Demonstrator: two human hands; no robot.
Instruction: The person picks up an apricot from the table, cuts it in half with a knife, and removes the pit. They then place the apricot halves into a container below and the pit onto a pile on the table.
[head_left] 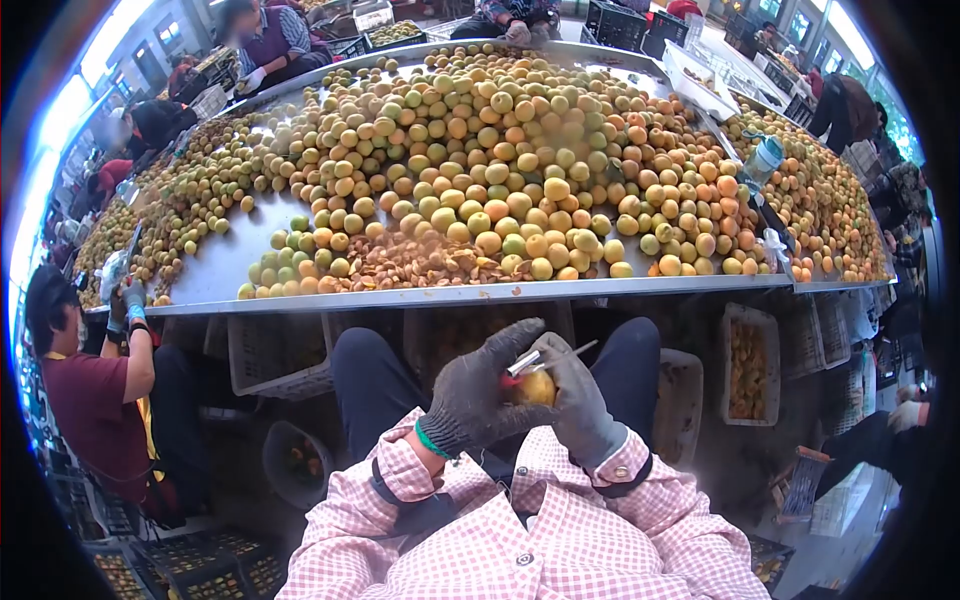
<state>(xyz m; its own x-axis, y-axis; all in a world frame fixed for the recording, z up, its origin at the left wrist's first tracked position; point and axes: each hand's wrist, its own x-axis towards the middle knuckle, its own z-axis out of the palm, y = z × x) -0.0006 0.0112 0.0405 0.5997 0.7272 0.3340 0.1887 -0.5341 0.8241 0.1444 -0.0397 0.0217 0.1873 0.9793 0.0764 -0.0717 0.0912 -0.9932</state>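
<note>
Both my hands wear dark grey gloves and meet above my lap, in front of the table edge. My left hand [482, 392] is closed around a yellow-orange apricot [538, 389], which shows between the two gloves. My right hand [582, 405] grips a small metal hand tool [524, 364] whose bright end lies against the top of the fruit. A thin rod sticks out past the right fingers. The tool's exact kind is unclear, and a bit of red shows beside the left fingers.
A metal-rimmed table [480, 294] carries a large heap of apricots [470, 150]. Brown pits and halves [425, 262] lie near its front edge. Below are a white crate [280, 355], a bucket [297, 465] and a crate of fruit pieces [750, 365]. A co-worker [100, 385] sits at left.
</note>
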